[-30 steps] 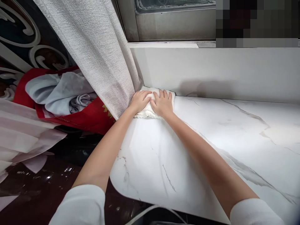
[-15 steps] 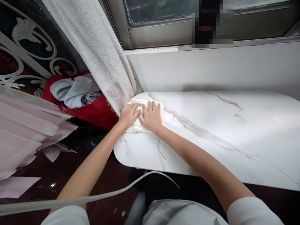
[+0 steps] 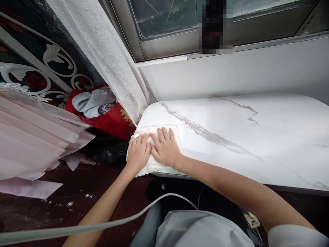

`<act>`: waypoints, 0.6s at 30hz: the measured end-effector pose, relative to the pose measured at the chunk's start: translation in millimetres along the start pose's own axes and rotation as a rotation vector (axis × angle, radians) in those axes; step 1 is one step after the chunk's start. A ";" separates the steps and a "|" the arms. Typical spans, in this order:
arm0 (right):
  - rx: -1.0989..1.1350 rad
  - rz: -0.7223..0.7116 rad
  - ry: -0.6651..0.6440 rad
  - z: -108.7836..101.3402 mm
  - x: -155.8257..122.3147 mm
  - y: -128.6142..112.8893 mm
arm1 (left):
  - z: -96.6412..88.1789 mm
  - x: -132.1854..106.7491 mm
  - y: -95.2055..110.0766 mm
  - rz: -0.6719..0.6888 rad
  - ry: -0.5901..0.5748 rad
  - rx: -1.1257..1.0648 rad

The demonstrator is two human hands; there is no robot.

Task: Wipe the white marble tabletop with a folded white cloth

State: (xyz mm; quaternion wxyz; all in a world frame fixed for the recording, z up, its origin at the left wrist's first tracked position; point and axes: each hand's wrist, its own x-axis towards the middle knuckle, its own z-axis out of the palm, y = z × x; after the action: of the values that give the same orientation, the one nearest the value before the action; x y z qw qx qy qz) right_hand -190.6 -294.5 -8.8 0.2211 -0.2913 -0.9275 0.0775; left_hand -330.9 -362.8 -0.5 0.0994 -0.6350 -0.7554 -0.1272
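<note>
A cream-white cloth (image 3: 151, 166) lies flat on the rounded left end of a white marble-patterned tabletop (image 3: 221, 120), its ragged lower edge reaching over the front rim. My left hand (image 3: 139, 151) rests palm down on the cloth's left part, fingers stretched out. Beside it, my right hand (image 3: 166, 145) presses flat on the right part, fingers spread. The thumbs are close together near the cloth's middle. Neither hand is wrapped round anything.
Left of the table, a grey-white curtain (image 3: 108, 58) hangs beside a red bag (image 3: 113, 120) holding grey cloth (image 3: 94, 101). Pink sheer fabric (image 3: 38, 133) hangs at far left. A white cable (image 3: 115, 221) crosses in front. A window (image 3: 164, 44) is behind.
Both hands and the cloth have moved toward me and slightly left, from near the curtain to the table's front left edge. The view has shifted a little.
</note>
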 end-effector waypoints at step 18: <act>-0.008 -0.136 0.023 -14.3 -3.3 67.4 | 20.1 25.9 45.8 0.003 0.029 0.002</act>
State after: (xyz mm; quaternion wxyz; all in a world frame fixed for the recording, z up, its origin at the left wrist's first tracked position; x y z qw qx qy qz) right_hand -147.5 -241.0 -15.7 0.2355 -0.2292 -0.9429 0.0550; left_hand -290.1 -324.8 -8.4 0.1113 -0.6341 -0.7531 -0.1354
